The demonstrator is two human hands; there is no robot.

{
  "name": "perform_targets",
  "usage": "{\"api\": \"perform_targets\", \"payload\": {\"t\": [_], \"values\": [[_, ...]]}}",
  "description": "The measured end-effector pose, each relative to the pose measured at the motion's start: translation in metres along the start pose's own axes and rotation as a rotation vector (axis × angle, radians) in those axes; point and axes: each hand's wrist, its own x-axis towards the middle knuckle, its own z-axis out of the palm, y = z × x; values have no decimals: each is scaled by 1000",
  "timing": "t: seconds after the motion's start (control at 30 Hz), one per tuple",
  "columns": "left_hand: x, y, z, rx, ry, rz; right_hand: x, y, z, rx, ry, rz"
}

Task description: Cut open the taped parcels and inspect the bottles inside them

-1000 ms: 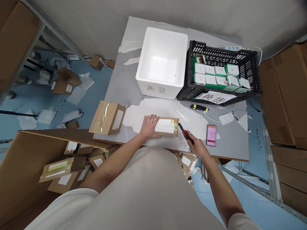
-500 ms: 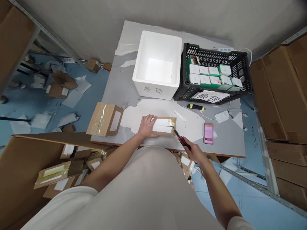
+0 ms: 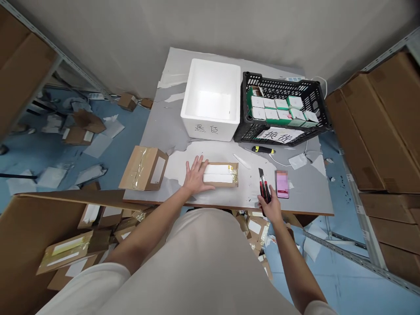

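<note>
Now holds black-and-red metal-bladed utility knife in right hand, withdrawn from taped end of 1 oblong brown cardboard box, left hand spread wide on it, cutting apparently paused.

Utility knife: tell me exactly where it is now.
In the head view, the utility knife is in the right hand, near the table's front edge, just left of the phone.

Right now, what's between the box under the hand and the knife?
In the head view: mostly tabletop, plus a thin white strip near the far right corner of the box.
</note>
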Motion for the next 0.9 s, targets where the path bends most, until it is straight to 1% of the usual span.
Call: {"api": "perform_targets", "payload": {"t": [0.07, 0.1, 0.13, 0.2, 0.27, 0.33, 0.4, 0.47, 0.6, 0.67, 0.73, 0.8, 0.9], "values": [[-14, -11, -1, -75, 63, -114, 8, 1, 22, 177, -12, 23], [-22, -17, 1, -129, 70, -177, 11, 2, 34, 253, -13, 26], [-31, -24, 4, -186, 53, -236, 15, 2, 44, 317, -11, 26], [-49, -37, 16, -289, -21, -326, 22, 1, 63, 402, -23, 21], [-62, -45, 30, -384, -81, -359, 28, 0, 78, 442, -70, 10], [-68, -47, 44, -495, -90, -350, 34, -2, 88, 432, -131, -18], [-67, -45, 52, -592, -64, -341, 39, -4, 93, 397, -165, -51], [-62, -40, 51, -624, -28, -353, 43, -7, 93, 331, -162, -104], [-47, -32, 32, -499, 27, -394, 52, -14, 85, 231, -121, -216], [-38, -29, 24, -430, 33, -426, 57, -16, 84, 199, -121, -213], [-29, -28, 22, -404, 24, -452, 62, -17, 86, 160, -104, -176], [-20, -30, 25, -406, 19, -468, 67, -17, 91, 161, -73, -136], [-9, -36, 33, -428, 16, -476, 74, -18, 101, 255, -73, -113]]}}
